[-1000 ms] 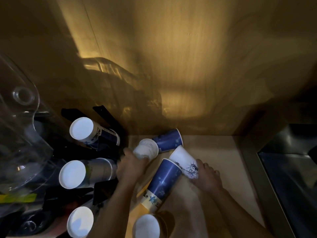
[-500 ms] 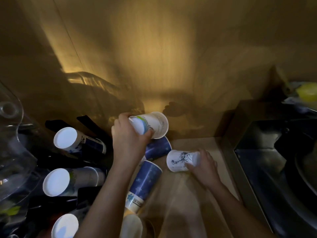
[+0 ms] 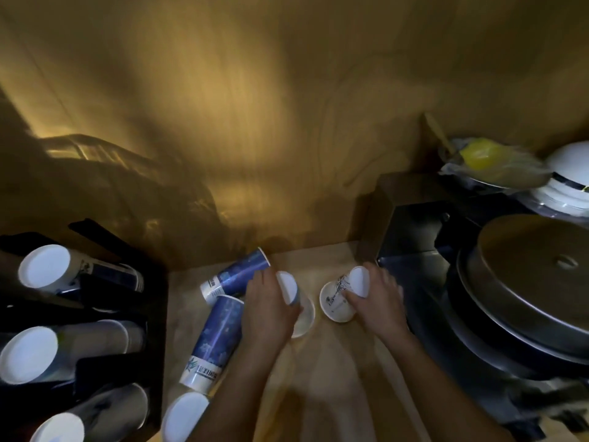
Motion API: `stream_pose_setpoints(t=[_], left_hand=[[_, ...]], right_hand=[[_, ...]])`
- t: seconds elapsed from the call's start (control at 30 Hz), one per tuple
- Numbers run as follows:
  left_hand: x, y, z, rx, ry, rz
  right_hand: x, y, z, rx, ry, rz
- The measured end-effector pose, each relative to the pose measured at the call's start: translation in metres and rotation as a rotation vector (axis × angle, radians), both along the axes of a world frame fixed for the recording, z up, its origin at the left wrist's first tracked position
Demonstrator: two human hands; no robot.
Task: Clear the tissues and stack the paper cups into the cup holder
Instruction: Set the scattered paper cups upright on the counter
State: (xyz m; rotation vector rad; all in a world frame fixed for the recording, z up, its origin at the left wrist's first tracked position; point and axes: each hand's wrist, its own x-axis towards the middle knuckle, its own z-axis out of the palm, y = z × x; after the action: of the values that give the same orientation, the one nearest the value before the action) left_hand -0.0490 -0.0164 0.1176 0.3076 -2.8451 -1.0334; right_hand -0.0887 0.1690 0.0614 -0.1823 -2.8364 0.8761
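Observation:
My left hand grips a white paper cup tilted with its base up, just above the wooden counter. My right hand holds a white cup with a dark drawing, its mouth facing me. Two blue cup stacks lie on the counter to the left: one near the back wall, another pointing toward me. A white cup base shows at the bottom. The black cup holder at the left carries three cup stacks. No tissues are visible.
A dark sink area lies right of the counter, with a large round metal lid on it. White bowls and a yellow item in plastic sit behind. A wooden wall closes the back.
My left hand lifted a white cup from the pile, then brought it down toward the counter. My right hand turned its cup so the mouth faces me. The view shifted right.

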Motion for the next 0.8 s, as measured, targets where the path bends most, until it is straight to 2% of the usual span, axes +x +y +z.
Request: stream_pose_setpoints(t=[0.17,0.3,0.43,0.53,0.63,0.8], left_hand=[[0.018,0.005,-0.046,-0.025,-0.089,-0.127],[0.024,0.004,-0.061,0.004,-0.103,-0.142],[0.025,0.004,-0.065,0.145,-0.075,-0.071],[0.03,0.004,-0.069,0.315,-0.091,0.06],[0.034,0.004,-0.075,0.468,-0.083,0.092],[0.033,0.0,-0.087,0.515,-0.092,0.087]], right_hand=[[0.01,0.008,0.001,0.048,0.017,0.035],[0.013,0.01,0.004,0.049,0.027,0.073],[0.015,0.008,0.024,-0.041,0.057,0.074],[0.018,0.003,0.055,-0.121,0.15,0.086],[0.024,-0.001,0.086,-0.188,0.234,0.16],[0.038,-0.017,0.116,-0.227,0.274,0.325]])
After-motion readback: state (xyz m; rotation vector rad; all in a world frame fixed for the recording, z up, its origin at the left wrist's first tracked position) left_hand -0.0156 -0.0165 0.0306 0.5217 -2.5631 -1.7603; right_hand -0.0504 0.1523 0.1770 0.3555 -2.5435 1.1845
